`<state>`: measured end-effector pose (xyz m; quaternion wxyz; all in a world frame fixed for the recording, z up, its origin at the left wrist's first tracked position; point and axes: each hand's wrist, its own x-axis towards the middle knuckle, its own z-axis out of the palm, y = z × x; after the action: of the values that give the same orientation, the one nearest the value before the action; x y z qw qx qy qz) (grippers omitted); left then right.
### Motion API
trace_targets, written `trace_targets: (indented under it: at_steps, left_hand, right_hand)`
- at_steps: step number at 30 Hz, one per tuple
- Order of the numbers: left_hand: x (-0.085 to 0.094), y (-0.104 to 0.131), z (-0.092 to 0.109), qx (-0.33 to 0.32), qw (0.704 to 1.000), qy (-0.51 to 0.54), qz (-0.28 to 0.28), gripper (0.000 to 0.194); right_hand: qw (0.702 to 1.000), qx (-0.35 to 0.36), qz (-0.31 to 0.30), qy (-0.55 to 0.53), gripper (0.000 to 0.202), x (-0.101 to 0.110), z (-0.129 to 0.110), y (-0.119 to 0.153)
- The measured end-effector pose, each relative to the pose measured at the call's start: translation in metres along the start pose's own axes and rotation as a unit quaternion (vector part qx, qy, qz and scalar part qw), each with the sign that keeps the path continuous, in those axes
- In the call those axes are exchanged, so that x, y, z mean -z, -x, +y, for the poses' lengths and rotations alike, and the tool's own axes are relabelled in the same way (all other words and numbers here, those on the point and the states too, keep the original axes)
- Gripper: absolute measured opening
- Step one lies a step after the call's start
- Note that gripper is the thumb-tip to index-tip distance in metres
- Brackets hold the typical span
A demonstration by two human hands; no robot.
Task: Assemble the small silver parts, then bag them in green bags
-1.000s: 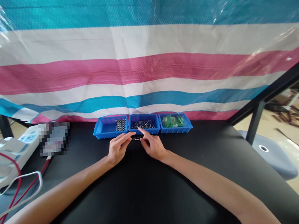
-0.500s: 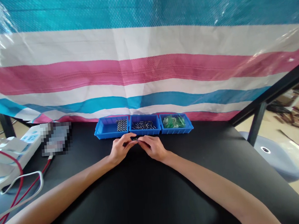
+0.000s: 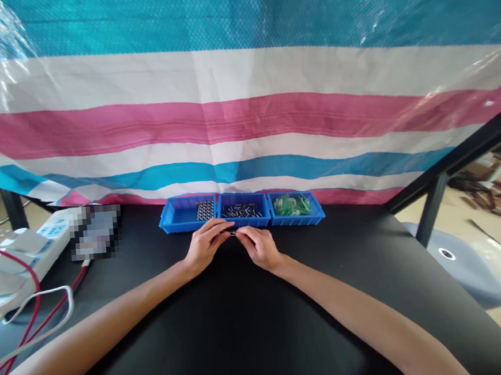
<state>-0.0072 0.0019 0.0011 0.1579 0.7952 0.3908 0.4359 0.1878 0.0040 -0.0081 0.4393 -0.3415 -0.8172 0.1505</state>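
Note:
My left hand point(image 3: 203, 250) and my right hand point(image 3: 262, 249) meet just in front of the middle blue bin point(image 3: 244, 221). Between their fingertips is a small, slim metal piece point(image 3: 233, 233), dark and shiny; its exact kind is too small to make out. Both hands pinch it, one at each end, and the left index finger stretches out above it. In the middle bin lie many loose metal pins or screws point(image 3: 246, 210). Rows of short silver cylinders point(image 3: 205, 210) stand at the right side of the left blue bin point(image 3: 178, 222).
The right blue bin point(image 3: 299, 219) holds green and clear small packets point(image 3: 292, 204). A white power strip point(image 3: 54, 232) with plugs and red and white cables lies at left, by a blurred-out device point(image 3: 95, 231). Striped sheeting point(image 3: 245, 118) hangs behind the black table point(image 3: 228, 339). A grey stool point(image 3: 465, 269) stands at right.
The left fingers have straightened and lie flatter over the metal piece. My right fingertips have drawn slightly to the right, and a little more of the piece shows between the hands.

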Motion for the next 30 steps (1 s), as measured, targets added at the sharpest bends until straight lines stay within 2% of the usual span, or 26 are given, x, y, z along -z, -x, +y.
trace_targets:
  at_steps: [4, 10, 17, 24, 30]
  left_hand:
    - [0.0008, 0.0022, -0.002, 0.017, 1.0, -0.012, -0.019, 0.036]
    - [0.0003, 0.0019, -0.003, 0.03, 0.998, -0.005, -0.046, 0.04]
    - [0.0015, 0.0015, 0.0007, 0.025, 0.997, 0.0, -0.07, 0.049]
    - [-0.0005, 0.0013, -0.0024, 0.021, 0.998, -0.015, -0.063, 0.039]
    - [-0.0024, 0.001, 0.0019, 0.012, 0.999, -0.026, -0.042, 0.035]
  right_hand:
    - [1.0, 0.003, -0.011, -0.006, 0.024, -0.0027, 0.0024, 0.0006]
    - [1.0, 0.015, -0.009, -0.014, 0.023, -0.0039, 0.0033, 0.0006]
    - [0.998, 0.033, -0.049, -0.003, 0.022, -0.0048, 0.0031, 0.001]
    - [0.999, 0.022, -0.042, 0.024, 0.024, -0.006, 0.0032, 0.0017]
    - [0.995, 0.042, -0.068, 0.058, 0.03, -0.0043, 0.0, 0.0017]
